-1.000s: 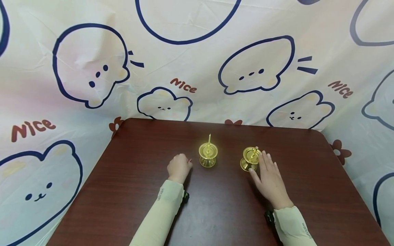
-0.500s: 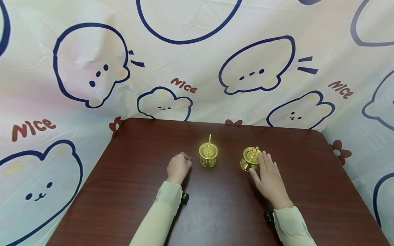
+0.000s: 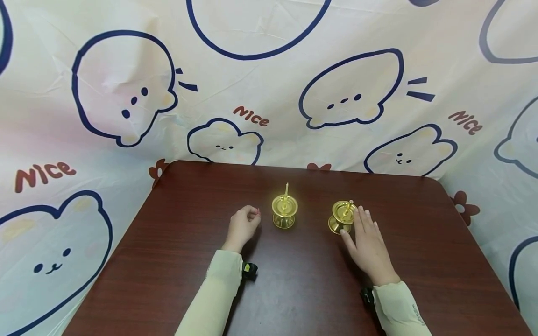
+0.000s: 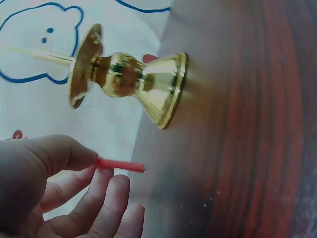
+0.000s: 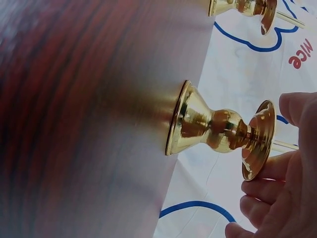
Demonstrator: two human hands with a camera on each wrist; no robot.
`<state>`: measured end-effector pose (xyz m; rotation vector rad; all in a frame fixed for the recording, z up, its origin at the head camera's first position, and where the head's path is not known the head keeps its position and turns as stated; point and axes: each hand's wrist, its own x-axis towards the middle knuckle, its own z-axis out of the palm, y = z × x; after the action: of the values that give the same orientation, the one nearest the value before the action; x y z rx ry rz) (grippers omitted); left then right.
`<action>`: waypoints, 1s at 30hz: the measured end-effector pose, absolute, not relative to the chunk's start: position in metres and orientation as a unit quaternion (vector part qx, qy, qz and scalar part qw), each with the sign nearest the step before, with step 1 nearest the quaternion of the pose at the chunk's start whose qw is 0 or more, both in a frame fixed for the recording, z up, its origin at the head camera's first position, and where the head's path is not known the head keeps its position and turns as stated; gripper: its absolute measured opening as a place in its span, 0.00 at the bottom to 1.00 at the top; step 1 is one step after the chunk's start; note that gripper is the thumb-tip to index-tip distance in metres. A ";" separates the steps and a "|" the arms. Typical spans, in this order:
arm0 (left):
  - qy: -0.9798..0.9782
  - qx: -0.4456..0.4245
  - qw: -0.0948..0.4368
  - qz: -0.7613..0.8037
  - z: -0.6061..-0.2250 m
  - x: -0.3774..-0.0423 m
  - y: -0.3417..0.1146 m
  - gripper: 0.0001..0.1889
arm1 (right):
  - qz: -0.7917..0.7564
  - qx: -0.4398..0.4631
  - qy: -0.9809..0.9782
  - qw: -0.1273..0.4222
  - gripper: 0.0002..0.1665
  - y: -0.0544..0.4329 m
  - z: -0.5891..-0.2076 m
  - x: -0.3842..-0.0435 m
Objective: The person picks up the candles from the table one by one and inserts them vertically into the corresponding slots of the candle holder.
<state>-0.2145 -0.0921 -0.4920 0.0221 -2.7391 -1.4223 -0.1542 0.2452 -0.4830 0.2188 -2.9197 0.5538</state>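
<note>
Two gold candlesticks stand upright on the dark wooden table [image 3: 294, 289]. The left candlestick [image 3: 283, 220] has a longer pale-yellow spike rising from its dish; the right candlestick [image 3: 336, 225] shows a shorter one. My left hand [image 3: 241, 228], just left of the first candlestick, pinches a short thin red stick [image 4: 123, 165] between thumb and forefinger, its other fingers loosely bent. In the left wrist view, the stick's free end points toward the tabletop. My right hand [image 3: 371, 252] lies with fingers extended beside the right candlestick, its fingertips right at the dish's rim [image 5: 259, 141].
A cloth printed with cartoon bears [image 3: 224, 140] hangs behind the table and along its sides. Tiny pale specks [image 4: 207, 202] lie on the wood below the left hand. A dark band [image 3: 250, 270] sits at the left wrist.
My left hand has turned over at the wrist, so that its thumb side and pinched fingertips show more, and its forearm has shifted slightly left. The right hand and both candlesticks have stayed put.
</note>
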 end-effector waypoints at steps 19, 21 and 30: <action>-0.808 -0.022 -0.008 -0.589 -0.481 -0.205 -0.095 0.09 | 0.189 0.077 -0.975 0.084 0.42 0.245 -0.481 -0.153; -0.806 -0.028 -0.003 -0.591 -0.481 -0.205 -0.094 0.09 | 0.186 0.077 -0.976 0.085 0.42 0.245 -0.481 -0.153; -0.789 -0.051 -0.001 -0.613 -0.473 -0.201 -0.091 0.08 | 0.186 0.078 -0.976 0.085 0.42 0.246 -0.483 -0.154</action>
<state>-0.2012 -0.0911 -0.4726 -0.1594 -2.4797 -1.9263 -0.1538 0.2457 -0.4825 0.2329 -2.9104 0.5551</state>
